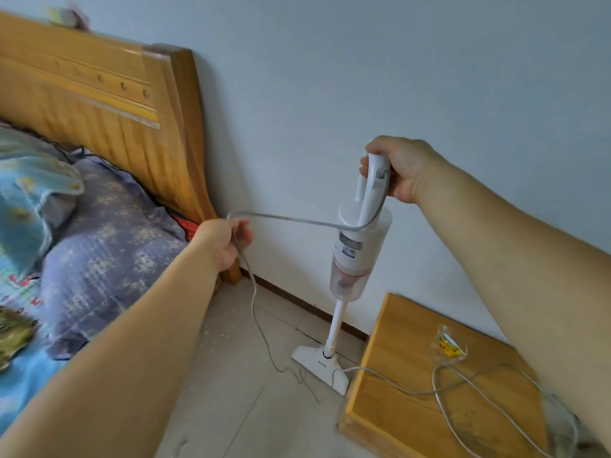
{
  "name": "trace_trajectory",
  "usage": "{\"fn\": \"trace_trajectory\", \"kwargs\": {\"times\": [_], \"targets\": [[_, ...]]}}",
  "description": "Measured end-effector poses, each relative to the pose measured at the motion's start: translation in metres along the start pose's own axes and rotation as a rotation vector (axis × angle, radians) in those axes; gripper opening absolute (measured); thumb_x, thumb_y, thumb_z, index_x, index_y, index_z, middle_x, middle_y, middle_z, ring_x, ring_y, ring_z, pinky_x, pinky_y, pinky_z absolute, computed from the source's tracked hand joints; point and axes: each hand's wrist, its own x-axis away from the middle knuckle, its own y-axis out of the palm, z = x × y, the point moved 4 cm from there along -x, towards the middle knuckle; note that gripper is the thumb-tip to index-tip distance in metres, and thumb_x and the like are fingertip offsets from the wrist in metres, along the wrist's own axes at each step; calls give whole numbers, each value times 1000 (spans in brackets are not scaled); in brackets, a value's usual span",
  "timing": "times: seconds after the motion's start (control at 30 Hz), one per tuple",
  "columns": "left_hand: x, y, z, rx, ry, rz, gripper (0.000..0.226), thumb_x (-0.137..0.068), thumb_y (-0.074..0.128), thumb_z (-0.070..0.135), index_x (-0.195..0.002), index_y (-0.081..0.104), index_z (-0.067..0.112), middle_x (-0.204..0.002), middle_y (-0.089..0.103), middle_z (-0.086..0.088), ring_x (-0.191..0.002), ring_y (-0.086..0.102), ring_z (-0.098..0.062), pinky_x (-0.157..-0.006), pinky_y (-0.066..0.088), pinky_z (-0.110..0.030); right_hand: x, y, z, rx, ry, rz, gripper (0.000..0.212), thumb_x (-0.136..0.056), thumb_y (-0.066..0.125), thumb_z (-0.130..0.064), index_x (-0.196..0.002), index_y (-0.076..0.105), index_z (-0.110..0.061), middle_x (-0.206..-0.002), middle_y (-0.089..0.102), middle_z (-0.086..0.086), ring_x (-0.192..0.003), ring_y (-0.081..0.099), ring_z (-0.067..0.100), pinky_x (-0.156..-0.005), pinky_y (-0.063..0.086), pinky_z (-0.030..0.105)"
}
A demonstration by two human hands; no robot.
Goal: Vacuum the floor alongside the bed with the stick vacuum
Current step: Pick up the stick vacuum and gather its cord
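By the bed [109, 206] — white stick vacuum [358, 239] upright, grey cord trailing.

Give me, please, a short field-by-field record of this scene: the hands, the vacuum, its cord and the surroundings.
right hand: grips the stick vacuum by its top handle
left hand: holds the grey cord away from the body
vacuum head: on the tiled floor, by the wall
bed: left of the floor strip
wooden cabinet: right, cord draped over it
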Motion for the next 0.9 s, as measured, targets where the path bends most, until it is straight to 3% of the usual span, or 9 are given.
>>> {"fn": "trace_trajectory", "kwargs": {"times": [0.13, 0.23, 0.3, 0.47, 0.57, 0.67, 0.77, 0.83, 0.9], "targets": [[57, -11, 53, -179, 174, -161, 24, -102, 36, 30, -103, 56, 18, -90, 67, -10, -85, 68, -25, -74, 52, -44, 37, 19, 19, -44, 83, -4, 15, -89, 64, -21, -83, 55, -11, -75, 62, 7, -52, 60, 13, -58, 52, 25], [95, -20, 79, -261, 327, -153, 25, -100, 37, 36, -113, 56, 25, -74, 61, -6, -62, 60, -17, -58, 50, -28, 66, 33, 36, -119, 163, -27, 15, -90, 63, -21, -84, 53, -11, -71, 62, 7, -39, 58, 11, -56, 51, 25], [111, -24, 90, -263, 380, -122, 25, -98, 40, 39, -113, 57, 28, -61, 47, 0, -44, 38, -9, -41, 33, -17, 82, 42, 50, -166, 217, -56, 14, -89, 63, -20, -88, 54, -10, -68, 63, 7, -38, 59, 12, -53, 50, 24], [135, -34, 77, -43, 169, -177, 16, -93, 37, 18, -93, 53, 14, -57, 30, 4, -33, 24, -7, -33, 18, -14, 121, 55, 79, -208, 283, -99, 15, -88, 63, -21, -91, 54, -9, -64, 62, 7, -35, 58, 14, -47, 49, 19], [152, -47, 50, 68, 40, -228, 24, -93, 24, 5, -89, 47, 3, -64, 33, 0, -44, 28, -8, -34, 22, -14, 145, 52, 93, -216, 292, -86, 24, -91, 60, -32, -96, 54, -8, -68, 62, 7, -33, 57, 14, -48, 47, 22], [173, -71, 21, 177, -18, -239, 22, -98, 31, 1, -97, 52, -3, -74, 43, -5, -55, 36, -6, -35, 37, -14, 165, 40, 109, -249, 331, -81, 27, -92, 59, -31, -106, 52, -9, -61, 62, 7, -31, 55, 14, -43, 48, 17], [198, -93, -3, 213, 48, -214, 20, -99, 44, 15, -108, 58, 3, -87, 59, -11, -73, 62, -16, -65, 58, -28, 186, 25, 123, -293, 358, -95, 24, -91, 58, -23, -110, 51, -9, -58, 64, 10, -33, 56, 16, -43, 48, 19], [218, -106, -17, 58, 150, -146, 23, -101, 41, 26, -109, 60, 15, -88, 68, -11, -84, 69, -25, -76, 57, -42, 202, 18, 132, -289, 361, -114, 19, -91, 56, -19, -106, 50, -9, -71, 66, 12, -35, 57, 16, -46, 48, 21], [243, -115, -35, -83, 245, -61, 24, -101, 38, 30, -108, 59, 21, -74, 66, -9, -65, 67, -20, -59, 55, -30, 224, 11, 145, -303, 372, -145, 12, -91, 53, -16, -97, 47, -8, -78, 67, 14, -37, 57, 16, -46, 48, 20]]}}
